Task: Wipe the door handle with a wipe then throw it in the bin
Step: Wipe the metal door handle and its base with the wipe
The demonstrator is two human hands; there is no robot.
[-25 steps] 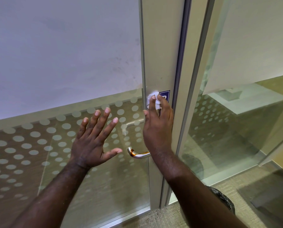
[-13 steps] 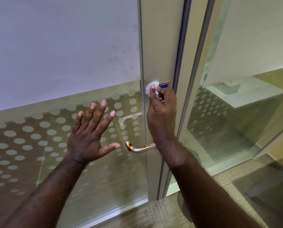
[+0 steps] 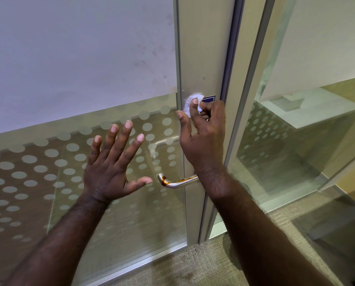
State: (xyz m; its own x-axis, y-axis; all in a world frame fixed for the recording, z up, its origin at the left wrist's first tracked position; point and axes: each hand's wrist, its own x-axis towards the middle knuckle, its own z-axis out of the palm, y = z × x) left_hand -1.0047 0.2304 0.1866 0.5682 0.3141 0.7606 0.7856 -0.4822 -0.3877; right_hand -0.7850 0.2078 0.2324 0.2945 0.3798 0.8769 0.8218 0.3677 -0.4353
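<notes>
A metal lever door handle (image 3: pixel 177 182) juts left from the door's aluminium stile, streaked with a brown stain along its top and bend. My right hand (image 3: pixel 203 139) is raised above the handle and pinches a small crumpled white wipe (image 3: pixel 190 101) against the stile, beside a blue sticker (image 3: pixel 209 99). My right wrist hides the handle's base. My left hand (image 3: pixel 112 164) is spread flat with fingers apart over the dotted glass, its thumb tip just left of the handle's end. No bin is in view.
The glass door (image 3: pixel 90 79) is frosted above and dotted below. A fixed glass panel (image 3: pixel 296 141) stands to the right of the frame. Carpet (image 3: pixel 193 271) covers the floor beneath my arms.
My right hand has curled its fingers tighter round the wipe at the same spot on the stile. The view shifted slightly. My left hand has stayed spread on the glass.
</notes>
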